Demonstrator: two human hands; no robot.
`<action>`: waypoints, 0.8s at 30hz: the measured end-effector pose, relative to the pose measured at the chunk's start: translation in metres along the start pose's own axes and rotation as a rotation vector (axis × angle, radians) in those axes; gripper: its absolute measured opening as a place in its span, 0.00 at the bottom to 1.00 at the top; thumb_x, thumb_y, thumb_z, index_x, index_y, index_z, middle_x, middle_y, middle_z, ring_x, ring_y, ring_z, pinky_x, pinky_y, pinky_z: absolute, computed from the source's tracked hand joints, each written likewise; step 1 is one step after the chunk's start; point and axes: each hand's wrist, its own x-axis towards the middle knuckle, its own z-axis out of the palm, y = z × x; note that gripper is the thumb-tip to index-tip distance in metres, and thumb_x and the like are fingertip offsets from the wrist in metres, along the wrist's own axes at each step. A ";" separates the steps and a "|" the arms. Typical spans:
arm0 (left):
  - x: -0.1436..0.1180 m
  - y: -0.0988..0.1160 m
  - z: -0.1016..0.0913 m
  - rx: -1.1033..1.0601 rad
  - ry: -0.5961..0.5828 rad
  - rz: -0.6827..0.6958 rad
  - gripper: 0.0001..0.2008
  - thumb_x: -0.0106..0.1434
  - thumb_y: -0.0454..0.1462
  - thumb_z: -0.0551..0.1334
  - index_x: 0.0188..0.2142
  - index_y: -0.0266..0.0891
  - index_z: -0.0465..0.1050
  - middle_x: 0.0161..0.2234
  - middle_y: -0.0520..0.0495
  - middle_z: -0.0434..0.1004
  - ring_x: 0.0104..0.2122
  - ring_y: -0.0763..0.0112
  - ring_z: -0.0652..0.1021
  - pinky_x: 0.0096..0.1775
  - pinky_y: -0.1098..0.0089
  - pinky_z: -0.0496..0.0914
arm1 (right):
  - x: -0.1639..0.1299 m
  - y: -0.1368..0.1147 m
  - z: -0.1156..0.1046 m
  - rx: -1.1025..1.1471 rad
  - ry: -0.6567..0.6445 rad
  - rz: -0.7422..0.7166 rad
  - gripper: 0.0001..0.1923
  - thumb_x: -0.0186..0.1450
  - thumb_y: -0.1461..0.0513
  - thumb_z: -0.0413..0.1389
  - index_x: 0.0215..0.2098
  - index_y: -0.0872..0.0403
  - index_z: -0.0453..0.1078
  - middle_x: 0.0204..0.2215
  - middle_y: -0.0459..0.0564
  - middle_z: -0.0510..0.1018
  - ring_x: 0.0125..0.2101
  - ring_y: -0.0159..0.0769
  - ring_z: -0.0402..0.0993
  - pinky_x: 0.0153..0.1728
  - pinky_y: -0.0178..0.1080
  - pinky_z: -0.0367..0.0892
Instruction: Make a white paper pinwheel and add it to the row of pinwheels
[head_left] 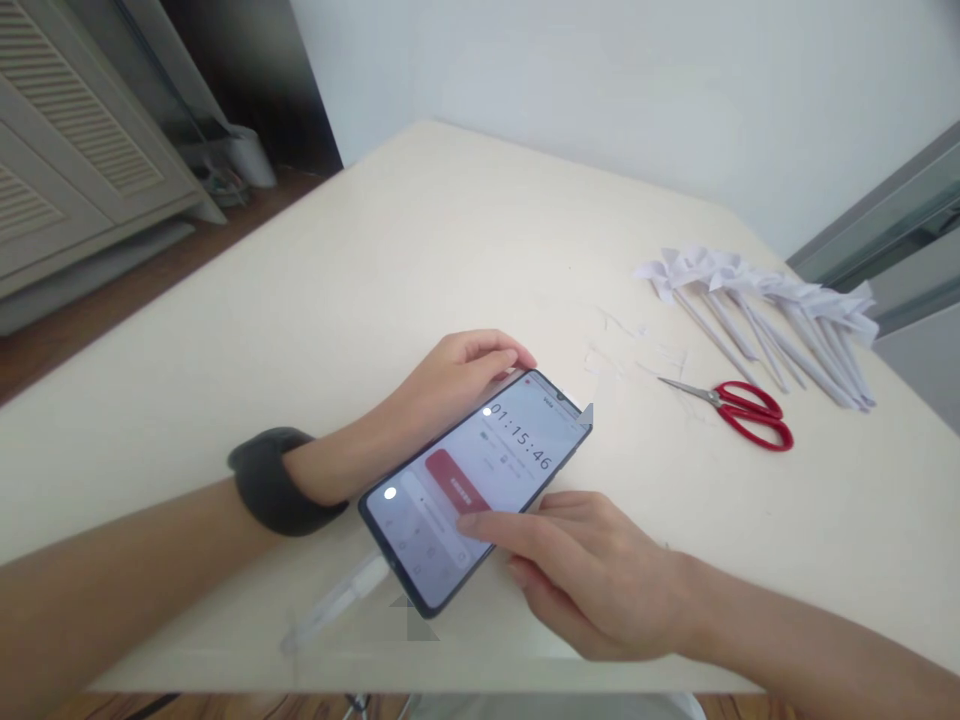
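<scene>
A black-edged smartphone [457,430] shows a timer reading 01:15:46 above a red button. My left hand [480,355] is curled behind its far left side and supports it. The phone hides part of that palm, and a black band [281,480] circles the wrist. From the right, my right hand [600,570] reaches over with the index finger on the screen, just below the red button. Its thumb is apart from the index finger, and the other fingers are bent. Nothing is held in that hand. A pale cable [341,595] runs from the phone's lower end.
Red-handled scissors [750,412] lie on the cream table [360,270], blades pointing left. Near them are thin white scraps [637,355]. Several white paper pinwheel-like pieces with rolled stems [765,300] lie in a row at the right. A white wall borders the back.
</scene>
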 end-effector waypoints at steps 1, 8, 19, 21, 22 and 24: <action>0.000 0.000 0.000 0.000 0.000 0.003 0.09 0.60 0.38 0.55 0.32 0.40 0.74 0.31 0.49 0.77 0.31 0.69 0.75 0.29 0.72 0.66 | 0.000 0.000 0.000 -0.004 -0.004 0.001 0.23 0.59 0.72 0.46 0.54 0.60 0.56 0.23 0.43 0.71 0.22 0.31 0.63 0.25 0.35 0.61; 0.001 0.001 0.001 -0.003 0.000 -0.013 0.09 0.60 0.38 0.55 0.32 0.40 0.73 0.30 0.49 0.76 0.29 0.70 0.75 0.27 0.73 0.65 | -0.002 0.000 0.001 -0.017 -0.025 0.007 0.26 0.59 0.71 0.45 0.57 0.61 0.54 0.25 0.44 0.73 0.22 0.33 0.64 0.24 0.36 0.61; -0.001 0.004 0.001 -0.002 -0.002 -0.034 0.08 0.59 0.37 0.55 0.32 0.39 0.73 0.29 0.49 0.76 0.28 0.70 0.74 0.26 0.73 0.64 | -0.002 0.000 0.000 -0.027 -0.026 0.015 0.25 0.61 0.71 0.45 0.57 0.61 0.54 0.24 0.44 0.73 0.23 0.32 0.64 0.25 0.37 0.62; -0.001 0.003 0.001 0.001 0.000 -0.030 0.08 0.59 0.37 0.55 0.32 0.39 0.73 0.29 0.49 0.76 0.28 0.70 0.74 0.26 0.73 0.64 | -0.002 0.000 0.000 -0.030 -0.024 0.012 0.25 0.61 0.70 0.44 0.57 0.61 0.54 0.24 0.44 0.72 0.22 0.33 0.64 0.25 0.37 0.62; -0.001 0.003 0.001 0.004 0.001 -0.027 0.08 0.59 0.37 0.55 0.32 0.39 0.73 0.29 0.49 0.76 0.28 0.70 0.74 0.27 0.73 0.64 | -0.002 0.001 0.000 -0.031 -0.022 0.008 0.25 0.61 0.70 0.44 0.57 0.61 0.54 0.24 0.44 0.72 0.22 0.33 0.64 0.25 0.37 0.62; 0.000 0.003 0.001 0.008 0.002 -0.018 0.09 0.60 0.37 0.55 0.32 0.39 0.73 0.30 0.49 0.76 0.29 0.70 0.75 0.28 0.73 0.65 | -0.002 0.001 0.001 -0.029 -0.019 0.001 0.25 0.61 0.70 0.45 0.57 0.62 0.54 0.25 0.45 0.73 0.23 0.33 0.64 0.25 0.36 0.63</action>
